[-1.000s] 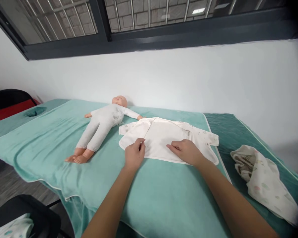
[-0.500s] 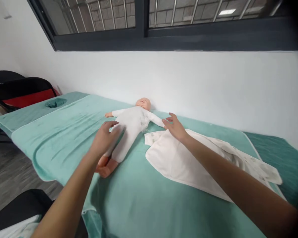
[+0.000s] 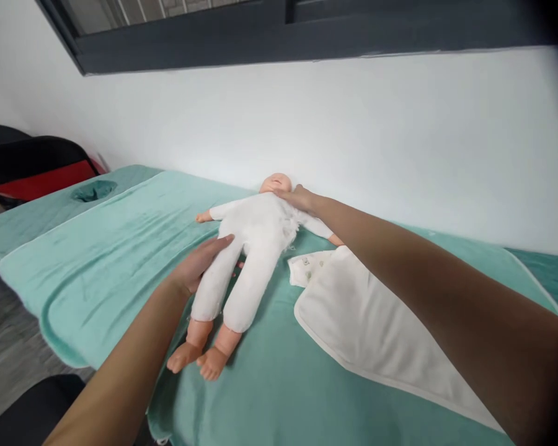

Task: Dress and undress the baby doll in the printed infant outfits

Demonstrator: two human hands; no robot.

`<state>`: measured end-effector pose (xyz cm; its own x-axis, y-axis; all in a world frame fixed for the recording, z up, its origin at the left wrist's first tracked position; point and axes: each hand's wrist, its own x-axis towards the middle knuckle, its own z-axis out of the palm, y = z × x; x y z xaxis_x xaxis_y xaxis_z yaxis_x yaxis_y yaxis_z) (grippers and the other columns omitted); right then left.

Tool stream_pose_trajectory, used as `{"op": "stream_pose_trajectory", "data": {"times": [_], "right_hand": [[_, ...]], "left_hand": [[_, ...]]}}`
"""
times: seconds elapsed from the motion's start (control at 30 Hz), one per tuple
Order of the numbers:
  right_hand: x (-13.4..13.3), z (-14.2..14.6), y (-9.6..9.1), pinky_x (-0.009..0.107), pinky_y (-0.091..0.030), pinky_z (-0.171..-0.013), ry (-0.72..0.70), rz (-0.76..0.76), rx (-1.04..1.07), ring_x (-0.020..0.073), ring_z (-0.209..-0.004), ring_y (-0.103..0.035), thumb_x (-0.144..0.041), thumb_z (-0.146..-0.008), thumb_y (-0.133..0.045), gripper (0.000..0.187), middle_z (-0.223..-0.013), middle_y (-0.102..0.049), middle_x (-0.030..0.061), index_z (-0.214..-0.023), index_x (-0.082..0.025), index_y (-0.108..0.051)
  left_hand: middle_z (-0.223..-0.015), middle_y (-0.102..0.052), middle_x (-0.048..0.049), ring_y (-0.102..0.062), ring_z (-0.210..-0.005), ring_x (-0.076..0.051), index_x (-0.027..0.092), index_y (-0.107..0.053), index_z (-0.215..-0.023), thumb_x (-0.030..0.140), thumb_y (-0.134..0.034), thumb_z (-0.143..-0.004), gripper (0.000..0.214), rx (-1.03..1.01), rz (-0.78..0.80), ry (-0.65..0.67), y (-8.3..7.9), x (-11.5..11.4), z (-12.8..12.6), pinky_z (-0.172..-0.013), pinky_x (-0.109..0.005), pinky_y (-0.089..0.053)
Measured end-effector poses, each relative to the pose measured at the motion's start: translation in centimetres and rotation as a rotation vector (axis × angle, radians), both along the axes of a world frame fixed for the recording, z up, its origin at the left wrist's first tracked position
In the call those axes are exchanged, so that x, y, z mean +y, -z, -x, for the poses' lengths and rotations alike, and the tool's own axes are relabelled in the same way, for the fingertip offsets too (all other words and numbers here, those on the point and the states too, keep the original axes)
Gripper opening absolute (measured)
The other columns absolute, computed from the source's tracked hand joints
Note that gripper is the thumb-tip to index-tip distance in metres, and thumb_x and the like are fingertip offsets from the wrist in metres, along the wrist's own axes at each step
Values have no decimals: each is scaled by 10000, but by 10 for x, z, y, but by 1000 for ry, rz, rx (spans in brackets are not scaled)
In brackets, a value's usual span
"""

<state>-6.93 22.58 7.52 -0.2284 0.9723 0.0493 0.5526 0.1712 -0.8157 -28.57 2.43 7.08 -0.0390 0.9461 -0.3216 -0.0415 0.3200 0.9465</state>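
A baby doll (image 3: 255, 232) in a white suit lies on its back on the teal towel (image 3: 121, 241), head toward the wall. My left hand (image 3: 199, 263) grips the doll's hip and upper leg, fingers on top of the thigh and thumb between the legs. My right hand (image 3: 300, 198) reaches across to the doll's neck and shoulder, fingers stretched flat just below the head. A white baby garment (image 3: 367, 316) lies spread flat on the towel to the right of the doll, under my right forearm.
The towel covers a padded table (image 3: 51, 201) with a round face hole (image 3: 93, 191) at the far left. A white wall runs close behind the doll. A black and red chair (image 3: 37, 170) stands at the left, and the floor drops off at the lower left.
My hands left the white garment and moved left to the doll. The left hand now holds its hip and the right hand went from the doll's arm to its neck. My view shifted left.
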Motion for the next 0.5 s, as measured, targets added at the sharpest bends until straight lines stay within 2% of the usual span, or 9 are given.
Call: {"op": "stream_pose_trajectory", "data": {"times": [0.07,0.17,0.23,0.3,0.4,0.5], "right_hand": [[-7,-5,-24,419,-540,-949,8,83,39,321,-1198,-582,-743,-691,-671,1149,-1439,-450,284,-1479,-31,-232],[-21,-34,-70,456,-514,-986,-9,54,37,334,-1249,-538,-739,-699,-674,1155,-1481,-408,261,-1502,-61,-193],[-35,-66,-97,486,-508,-987,-10,11,17,346,-1260,-527,-740,-709,-664,1143,-1494,-400,238,-1514,-91,-176],[-54,-108,-115,501,-506,-987,1,-18,-21,359,-1266,-518,-741,-704,-668,1141,-1496,-403,224,-1518,-107,-179],[-86,-178,-119,530,-495,-992,74,-41,-116,392,-1278,-503,-740,-705,-663,1110,-1499,-405,225,-1513,-126,-216],[-114,-246,-97,538,-496,-982,166,-17,-185,404,-1258,-522,-753,-699,-651,1076,-1486,-431,229,-1499,-145,-264]], "left_hand": [[-786,-715,-105,-672,-683,-228,104,-629,-1140,530,-570,-863,511,-2,-26,8,-13,-4,-5,-601,-349,-546],[-852,-719,-120,-689,-713,-249,115,-621,-1193,560,-591,-833,572,-35,-109,17,-33,-18,-29,-609,-369,-565],[-960,-720,-124,-699,-758,-251,134,-598,-1240,533,-604,-836,568,-79,-200,28,-42,-32,-60,-616,-362,-569],[-1061,-707,-126,-702,-774,-243,160,-567,-1281,505,-621,-838,564,-137,-271,53,-43,-47,-100,-618,-355,-572],[-1105,-699,-131,-704,-746,-238,191,-542,-1298,492,-648,-829,568,-214,-275,105,-33,-70,-166,-583,-343,-565],[-1145,-691,-142,-709,-770,-254,212,-540,-1293,485,-660,-826,554,-287,-232,177,-16,-89,-224,-584,-352,-568]]}}
